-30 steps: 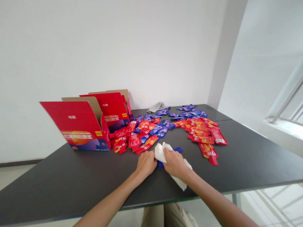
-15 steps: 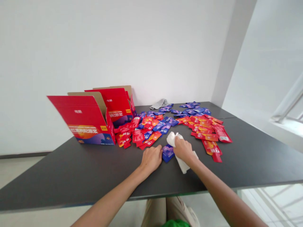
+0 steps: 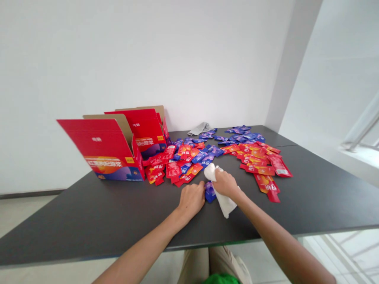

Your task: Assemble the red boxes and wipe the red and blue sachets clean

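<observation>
Blue sachet (image 3: 210, 192) sits between curled left hand (image 3: 191, 200) and right hand (image 3: 225, 184) gripping white tissue (image 3: 224, 203); red carton (image 3: 100, 144) reads 原浆.

Plain white walls (image 3: 133, 59), meeting at a squared pillar (image 3: 291, 67) just past the far right corner of the tabletop. Charcoal tabletop (image 3: 89, 221), thin seam (image 3: 288, 146) near that corner. Pale floor (image 3: 17, 213) off the left edge, dark skirting (image 3: 29, 193) along the wall base. Window on the right: white sill (image 3: 361, 161), pale metal frame bar (image 3: 363, 122) (partly blown out by daylight). Soft, even light across the room.
</observation>
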`<state>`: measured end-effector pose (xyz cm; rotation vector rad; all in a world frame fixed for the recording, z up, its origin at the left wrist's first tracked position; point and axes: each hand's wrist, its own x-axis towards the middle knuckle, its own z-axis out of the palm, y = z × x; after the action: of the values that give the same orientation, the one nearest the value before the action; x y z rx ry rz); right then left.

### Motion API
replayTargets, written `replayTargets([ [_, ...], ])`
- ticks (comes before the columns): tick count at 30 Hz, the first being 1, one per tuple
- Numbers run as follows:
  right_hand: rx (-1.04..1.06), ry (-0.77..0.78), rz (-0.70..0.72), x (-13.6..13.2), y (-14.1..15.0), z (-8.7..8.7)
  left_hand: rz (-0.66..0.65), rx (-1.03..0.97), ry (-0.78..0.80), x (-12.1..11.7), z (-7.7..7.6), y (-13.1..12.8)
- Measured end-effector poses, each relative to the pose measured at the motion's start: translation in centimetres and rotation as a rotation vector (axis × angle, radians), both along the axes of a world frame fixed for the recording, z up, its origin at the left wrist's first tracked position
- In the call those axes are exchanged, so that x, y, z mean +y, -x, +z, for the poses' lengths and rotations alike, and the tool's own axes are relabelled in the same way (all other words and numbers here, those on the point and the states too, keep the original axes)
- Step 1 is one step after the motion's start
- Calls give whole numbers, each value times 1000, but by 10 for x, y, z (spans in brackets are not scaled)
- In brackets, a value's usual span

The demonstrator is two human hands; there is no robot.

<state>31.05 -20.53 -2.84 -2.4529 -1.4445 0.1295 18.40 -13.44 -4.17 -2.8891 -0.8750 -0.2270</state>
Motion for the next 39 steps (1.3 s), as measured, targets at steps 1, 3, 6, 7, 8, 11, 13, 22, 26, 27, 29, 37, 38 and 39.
replayTargets([
  [1,4,5,26,0,0,0,-2,7,-6,-1,0,0],
  [3,10,16,53,0,0,1,-6,11,-19,-2,1,1],
  [6,-3,25,-6,-2,-5,1,2,6,-34,-3,2,1],
  [7,-10,24,-24,-3,-6,1,4,7,-36,-3,2,1],
  [8,-16,20,-28,-4,-6,0,2,8,-37,-3,2,1],
  [11,-23,-2,37,-7,2,-3,-20,19,-48,-1,1,2],
  [13,-26,-17,58,-8,6,-6,-27,21,-57,-1,1,2],
  [22,-89,-164,68,-12,7,-11,18,36,-17,-9,10,-1],
  [26,-90,-216,112,-21,24,-18,64,73,51,-12,13,-2],
  [27,-84,-215,102,-21,23,-18,64,73,52,-12,13,-2],
  [29,-67,-188,67,-18,15,-16,53,62,30,-11,12,-2],
  [37,-41,-109,39,-9,14,-9,67,68,55,-8,12,-1],
  [38,-37,-105,45,-9,15,-9,68,68,59,-8,12,0],
  [39,-33,-102,33,-9,15,-9,69,65,58,-9,13,0],
])
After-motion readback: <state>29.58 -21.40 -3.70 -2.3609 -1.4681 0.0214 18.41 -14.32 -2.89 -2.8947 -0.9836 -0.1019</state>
